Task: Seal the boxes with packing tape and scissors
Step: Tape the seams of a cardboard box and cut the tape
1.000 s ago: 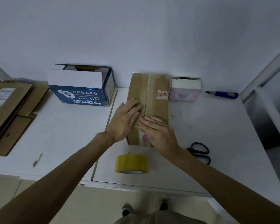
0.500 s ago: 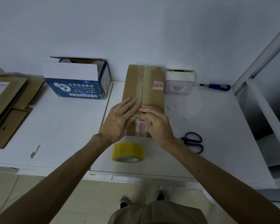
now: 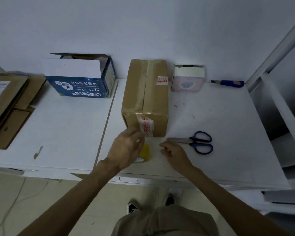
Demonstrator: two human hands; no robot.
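Note:
A closed brown cardboard box (image 3: 154, 99) stands on the white table (image 3: 220, 116), with clear tape along its top seam and down its near face. Just in front of it sits a yellow roll of packing tape (image 3: 146, 150). My left hand (image 3: 126, 148) is over the roll and covers most of it; blur hides whether the fingers grip it. To the right, my right hand (image 3: 173, 153) hovers above the table with loosely curled fingers and holds nothing. Blue-handled scissors (image 3: 197, 142) lie shut just right of that hand, tips pointing toward it.
An open blue and white box (image 3: 80, 82) stands at the back left. A small pink and white box (image 3: 187, 79) and a blue-handled cutter (image 3: 228, 82) lie at the back right. Flattened cardboard (image 3: 5, 106) is stacked at the far left. A white shelf frame (image 3: 279, 106) borders the right.
Both hands have left the top of the brown box and come back toward me. The left is now over the tape roll, the right beside the scissors' tips.

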